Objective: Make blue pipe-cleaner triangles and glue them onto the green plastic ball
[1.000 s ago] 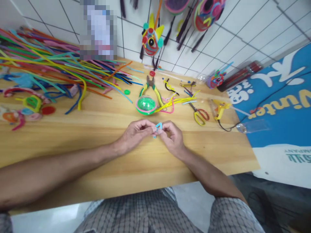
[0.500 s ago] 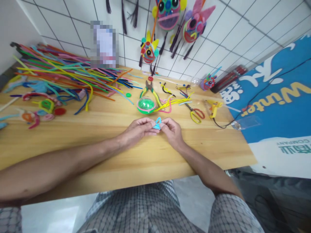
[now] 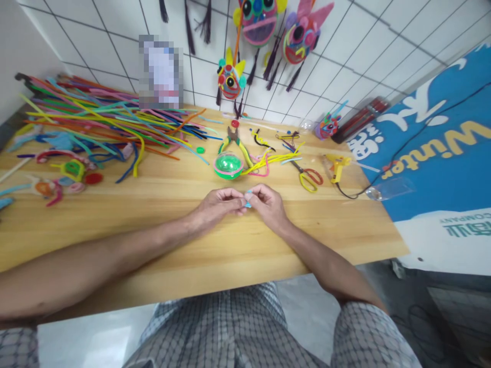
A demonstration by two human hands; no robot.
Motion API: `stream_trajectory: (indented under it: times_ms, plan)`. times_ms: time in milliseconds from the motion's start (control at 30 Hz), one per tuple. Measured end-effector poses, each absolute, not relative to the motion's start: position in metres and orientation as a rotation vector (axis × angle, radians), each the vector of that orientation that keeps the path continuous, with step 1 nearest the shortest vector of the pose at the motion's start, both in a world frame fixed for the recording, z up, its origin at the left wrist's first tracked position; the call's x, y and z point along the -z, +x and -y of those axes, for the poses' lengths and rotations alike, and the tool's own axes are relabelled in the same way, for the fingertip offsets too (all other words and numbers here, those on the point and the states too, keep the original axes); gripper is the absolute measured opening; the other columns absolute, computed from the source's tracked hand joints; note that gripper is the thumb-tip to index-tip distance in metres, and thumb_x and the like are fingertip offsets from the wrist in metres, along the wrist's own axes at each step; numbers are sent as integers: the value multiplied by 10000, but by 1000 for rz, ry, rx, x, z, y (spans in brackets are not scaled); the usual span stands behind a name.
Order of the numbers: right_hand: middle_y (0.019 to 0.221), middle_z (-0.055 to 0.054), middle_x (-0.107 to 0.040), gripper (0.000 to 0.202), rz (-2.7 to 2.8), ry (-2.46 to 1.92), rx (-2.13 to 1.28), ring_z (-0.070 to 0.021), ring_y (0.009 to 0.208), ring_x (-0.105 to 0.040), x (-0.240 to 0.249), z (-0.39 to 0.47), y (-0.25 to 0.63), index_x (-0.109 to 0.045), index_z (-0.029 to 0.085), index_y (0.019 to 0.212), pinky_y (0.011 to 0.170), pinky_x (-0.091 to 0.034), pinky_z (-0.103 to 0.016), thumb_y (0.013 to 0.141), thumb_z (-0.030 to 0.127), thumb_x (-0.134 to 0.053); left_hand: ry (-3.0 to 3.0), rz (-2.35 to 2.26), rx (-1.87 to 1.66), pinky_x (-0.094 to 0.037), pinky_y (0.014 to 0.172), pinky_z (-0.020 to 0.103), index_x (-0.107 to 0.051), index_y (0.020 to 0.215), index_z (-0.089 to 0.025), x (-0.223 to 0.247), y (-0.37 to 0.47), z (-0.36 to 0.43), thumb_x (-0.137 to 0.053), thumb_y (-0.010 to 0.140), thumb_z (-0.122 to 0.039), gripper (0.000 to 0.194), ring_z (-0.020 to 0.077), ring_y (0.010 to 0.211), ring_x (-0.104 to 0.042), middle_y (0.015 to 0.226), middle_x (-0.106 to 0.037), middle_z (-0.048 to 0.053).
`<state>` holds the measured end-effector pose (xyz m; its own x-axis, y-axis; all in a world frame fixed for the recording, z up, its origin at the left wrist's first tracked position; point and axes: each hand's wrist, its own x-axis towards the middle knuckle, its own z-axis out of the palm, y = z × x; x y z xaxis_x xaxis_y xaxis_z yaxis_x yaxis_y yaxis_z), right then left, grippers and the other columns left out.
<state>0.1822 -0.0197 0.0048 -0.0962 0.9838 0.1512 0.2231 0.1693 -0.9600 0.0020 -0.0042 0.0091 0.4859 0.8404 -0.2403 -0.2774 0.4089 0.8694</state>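
Between my fingertips is a small bent piece of light blue pipe cleaner [image 3: 248, 204], mostly covered by the fingers. My left hand [image 3: 224, 201] pinches it from the left side. From the right, my right hand [image 3: 267, 201] has thumb and fingers closed on it too, the two hands almost touching. Just beyond them sits a clear and green plastic ball [image 3: 229, 166] with a pink band round it. Pliers with green and yellow handles [image 3: 233, 138] lie behind the ball, beside yellow and pink pipe cleaners [image 3: 264, 164].
A big heap of coloured pipe cleaners [image 3: 111, 117] covers the back left. Scissors [image 3: 309, 178] and a yellow glue gun [image 3: 337, 167], with its black cord, lie to the right. Decorated masks [image 3: 231, 82] with tassels hang on the tiled wall. Finished pieces [image 3: 72, 168] lie at left.
The light blue loop that stood up between my hands is now folded down and largely hidden. My right thumb has moved slightly left over it. The view has shifted a little.
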Motion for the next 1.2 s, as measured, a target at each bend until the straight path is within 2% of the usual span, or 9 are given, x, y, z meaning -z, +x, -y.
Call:
stream_trajectory:
  times_ms: [133,333,500,667,767,900,1067,1200]
  plan:
    - [667,34,-598,315,1456,-1241,-1052,-110,602,-529,-4,19,180,-638,199,796,573,-429,-246,837,500,-723,939,-780,-788,-518,676,263,-711,770,-137,-8,2,4,-864,689,-313,247,115,627,-636,691,-724,6]
    - [598,49,-576,356,1330,-1247,-1095,-104,527,-497,-8,15,180,-623,206,790,517,-409,-246,817,544,-728,1128,-717,-820,-499,643,252,-704,919,-143,-5,0,6,-814,746,-323,273,107,631,-602,749,-701,-11]
    - [654,36,-609,344,1298,-1198,-1205,-109,572,-529,-13,18,180,-643,204,844,568,-441,-256,806,530,-745,1150,-767,-860,-504,640,251,-690,867,-130,-2,-3,4,-779,793,-374,270,112,631,-608,735,-704,9]
    - [645,36,-600,303,1316,-1240,-1256,-108,582,-516,-12,19,181,-603,210,757,572,-420,-250,814,473,-741,1116,-742,-863,-514,639,254,-691,890,-136,0,-3,2,-770,818,-411,295,118,636,-625,749,-715,14]
    - [685,26,-627,271,1337,-1208,-1306,-115,608,-533,-10,20,182,-606,214,784,595,-440,-256,834,452,-727,1118,-698,-843,-519,646,259,-689,896,-143,1,-4,1,-752,844,-436,304,126,651,-638,757,-716,16]
    - [739,16,-634,266,1394,-1197,-1339,-130,664,-565,-6,23,186,-606,221,825,642,-464,-268,877,466,-694,1127,-698,-826,-502,643,240,-698,870,-144,2,-6,0,-753,850,-404,266,113,644,-621,717,-697,0]
    - [736,19,-585,300,1466,-1263,-1272,-128,674,-539,0,24,191,-599,213,796,645,-447,-264,882,483,-698,1102,-743,-726,-500,648,243,-708,849,-129,-2,-7,-2,-768,825,-398,277,117,647,-626,718,-704,15]
    - [770,7,-631,321,1369,-1278,-1329,-142,690,-574,-4,22,191,-627,219,883,663,-486,-279,879,534,-688,1053,-736,-743,-527,672,260,-690,908,-133,-2,-6,-3,-760,839,-430,313,126,665,-643,772,-728,33]
